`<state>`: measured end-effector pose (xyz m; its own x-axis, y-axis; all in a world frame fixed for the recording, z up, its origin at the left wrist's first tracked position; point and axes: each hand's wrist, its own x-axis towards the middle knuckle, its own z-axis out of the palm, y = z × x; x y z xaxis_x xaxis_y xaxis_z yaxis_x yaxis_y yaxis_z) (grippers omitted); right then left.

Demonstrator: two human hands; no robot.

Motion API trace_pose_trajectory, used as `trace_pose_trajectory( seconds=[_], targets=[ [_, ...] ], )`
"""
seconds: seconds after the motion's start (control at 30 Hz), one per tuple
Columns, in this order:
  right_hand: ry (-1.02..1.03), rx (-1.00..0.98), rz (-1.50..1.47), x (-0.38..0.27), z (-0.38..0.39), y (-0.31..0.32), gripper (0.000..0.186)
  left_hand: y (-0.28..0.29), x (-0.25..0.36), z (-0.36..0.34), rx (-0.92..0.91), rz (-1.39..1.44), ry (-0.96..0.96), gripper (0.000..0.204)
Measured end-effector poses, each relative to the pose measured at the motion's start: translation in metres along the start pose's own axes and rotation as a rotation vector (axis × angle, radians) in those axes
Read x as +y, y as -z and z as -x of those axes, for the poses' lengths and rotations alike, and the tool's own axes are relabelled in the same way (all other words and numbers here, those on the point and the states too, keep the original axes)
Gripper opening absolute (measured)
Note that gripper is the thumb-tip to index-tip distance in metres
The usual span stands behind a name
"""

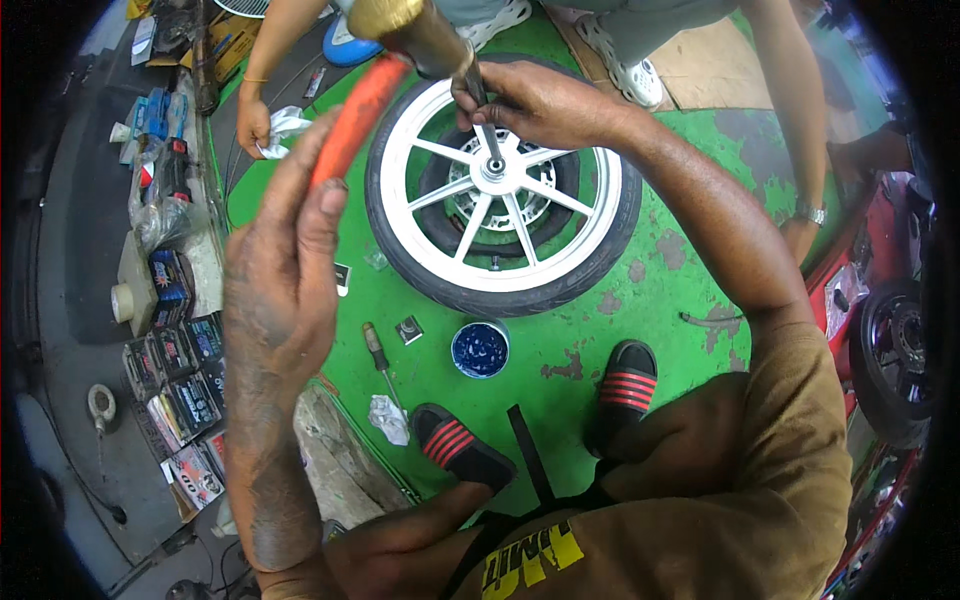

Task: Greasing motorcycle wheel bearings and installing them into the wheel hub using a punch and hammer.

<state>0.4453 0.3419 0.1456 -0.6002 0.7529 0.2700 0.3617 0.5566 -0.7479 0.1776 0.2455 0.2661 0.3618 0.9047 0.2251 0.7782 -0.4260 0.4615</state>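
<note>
My left hand is wrapped round the red-orange handle of a hammer. The hammer's brass-coloured head is up by the top edge, close to the upper end of a metal rod. With my right hand I grip that rod, fingers closed round it, its lower end at the hub of a white spoked wheel. The wheel lies flat with a black tyre; a brake disc shows beneath the spokes. Whether hammer and rod touch, I cannot tell.
A tub of blue grease, a screwdriver, a small square metal piece and crumpled white paper lie near my sandals. Another person's hand holds white material. Boxes crowd the left bench; another wheel stands right.
</note>
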Motion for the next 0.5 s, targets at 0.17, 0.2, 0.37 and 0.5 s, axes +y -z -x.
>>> trace_pose_trajectory(
  seconds=[0.17, 0.2, 0.37, 0.5],
  targets=[
    [-0.036, -0.030, -0.024, 0.015, 0.007, -0.004, 0.014, -0.018, 0.007, -0.006, 0.054, 0.184, -0.003, 0.048],
    [-0.050, -0.030, -0.041, 0.017, 0.007, -0.005, 0.015, -0.017, 0.011, -0.004, -0.001, 0.189, 0.092, 0.047],
    [-0.036, -0.043, -0.091, 0.021, 0.013, -0.009, 0.013, -0.017, 0.022, -0.011, -0.038, 0.068, 0.111, 0.046],
    [-0.008, -0.087, -0.104, 0.030, 0.020, -0.011, 0.012, -0.021, 0.030, -0.014, -0.068, 0.173, 0.208, 0.046]
  ],
)
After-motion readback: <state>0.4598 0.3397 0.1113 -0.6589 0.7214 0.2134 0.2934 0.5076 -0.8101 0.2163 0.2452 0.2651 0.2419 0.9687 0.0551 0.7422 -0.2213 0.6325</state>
